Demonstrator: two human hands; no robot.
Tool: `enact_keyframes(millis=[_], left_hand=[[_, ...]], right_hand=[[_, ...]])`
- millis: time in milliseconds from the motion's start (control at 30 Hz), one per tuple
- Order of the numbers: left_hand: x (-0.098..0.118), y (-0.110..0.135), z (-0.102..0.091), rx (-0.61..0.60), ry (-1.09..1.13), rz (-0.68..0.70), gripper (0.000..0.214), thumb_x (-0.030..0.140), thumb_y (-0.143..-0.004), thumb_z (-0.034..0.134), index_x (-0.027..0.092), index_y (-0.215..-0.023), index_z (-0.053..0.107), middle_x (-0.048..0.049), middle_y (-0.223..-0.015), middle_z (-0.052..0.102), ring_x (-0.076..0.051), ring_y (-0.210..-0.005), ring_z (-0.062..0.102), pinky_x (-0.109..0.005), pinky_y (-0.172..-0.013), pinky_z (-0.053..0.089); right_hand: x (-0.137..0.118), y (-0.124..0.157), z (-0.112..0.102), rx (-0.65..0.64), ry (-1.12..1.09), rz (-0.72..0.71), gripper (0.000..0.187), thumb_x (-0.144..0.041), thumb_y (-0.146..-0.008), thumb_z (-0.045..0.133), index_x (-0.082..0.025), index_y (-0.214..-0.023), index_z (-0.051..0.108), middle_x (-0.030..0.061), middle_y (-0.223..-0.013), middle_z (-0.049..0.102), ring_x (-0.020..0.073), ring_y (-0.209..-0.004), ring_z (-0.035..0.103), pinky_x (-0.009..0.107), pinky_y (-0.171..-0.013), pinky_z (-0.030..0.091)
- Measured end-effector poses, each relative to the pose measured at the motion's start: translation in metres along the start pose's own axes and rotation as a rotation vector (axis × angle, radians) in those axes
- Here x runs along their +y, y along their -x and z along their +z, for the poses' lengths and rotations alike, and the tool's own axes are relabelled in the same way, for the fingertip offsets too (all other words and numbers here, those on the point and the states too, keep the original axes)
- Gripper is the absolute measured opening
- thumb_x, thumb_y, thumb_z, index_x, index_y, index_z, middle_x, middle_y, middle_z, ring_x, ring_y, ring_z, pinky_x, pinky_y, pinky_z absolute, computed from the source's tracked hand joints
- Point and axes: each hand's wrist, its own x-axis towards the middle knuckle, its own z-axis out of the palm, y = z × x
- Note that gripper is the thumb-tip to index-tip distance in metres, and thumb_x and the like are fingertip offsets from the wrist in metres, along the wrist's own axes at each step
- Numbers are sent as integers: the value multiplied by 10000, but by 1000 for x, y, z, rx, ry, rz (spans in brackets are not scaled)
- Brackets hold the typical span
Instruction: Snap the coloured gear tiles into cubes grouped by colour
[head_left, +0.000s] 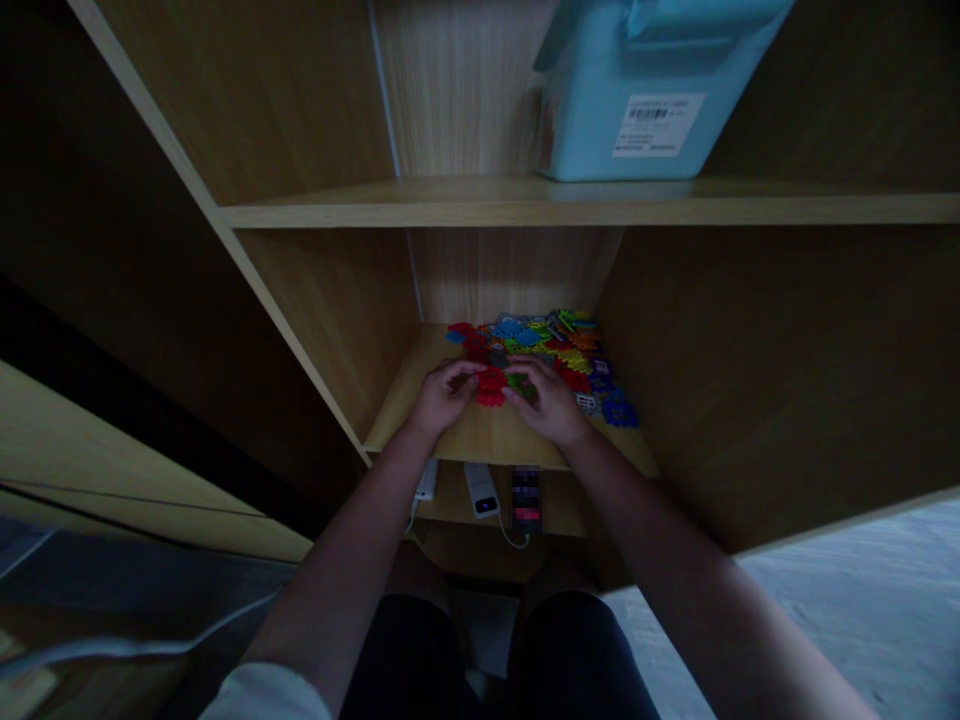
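My left hand (444, 397) pinches the edge of a red toothed plastic building piece (491, 387) above the middle shelf board. Opposite it, my right hand (546, 400) has its thumb and fingers closed around a green building piece (519, 384), which meets the red one's right side; I cannot tell whether they are joined. Just behind my hands lies a pile of mixed flat building pieces, with a yellow piece (576, 360), a light blue piece (510, 328) and a dark blue piece (620, 410) among them.
Overhead, a light blue plastic box (585, 130) with a white label stands on the upper shelf (450, 212). Below the middle shelf (401, 425) lie a white power bank (480, 490) and a phone (526, 500) with a white cable. Wooden walls enclose both sides.
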Motion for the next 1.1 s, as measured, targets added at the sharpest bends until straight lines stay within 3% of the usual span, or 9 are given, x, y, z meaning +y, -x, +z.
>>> enact_keyframes(millis=[133,500,700,933,1100], left_hand=[[-4,0,1,-18,50,-19,197,293,-979,691,265,-1147,788,-65,-1160,815,-237,-1101,766,-459,-1070,591],[-5,-1,4,-74,151,-41,197,324,-986,676,222,-1139,747,-81,-1142,811,-217,-1051,773,-398,-989,606],[-11,-2,4,-56,155,-59,470,283,-957,704,220,-1405,579,-105,-1245,758,-243,-1193,723,-456,-1116,537],[-23,-2,7,-181,117,-109,686,283,-779,898,206,-1390,597,-155,-1358,713,-320,-1279,688,-530,-1166,500],[-22,0,6,-225,95,-98,737,254,-746,909,216,-1409,589,-146,-1391,694,-320,-1310,669,-529,-1175,493]], right_hand=[[1,-1,1,-68,-69,11,209,-377,-1058,649,-293,-1248,668,98,-1411,720,268,-1313,681,503,-1091,574],[7,1,6,-38,-267,121,203,-427,-989,737,-281,-1128,712,70,-1327,765,232,-1181,731,420,-1036,568],[18,1,12,10,-203,196,254,-487,-917,797,-277,-1027,707,56,-1203,785,221,-950,710,389,-887,580],[24,4,13,-58,-79,305,339,-425,-860,844,-278,-1144,733,17,-985,755,218,-869,691,342,-776,519],[23,3,14,-103,-53,322,354,-402,-851,849,-261,-1156,736,28,-1015,763,211,-861,684,331,-778,511]])
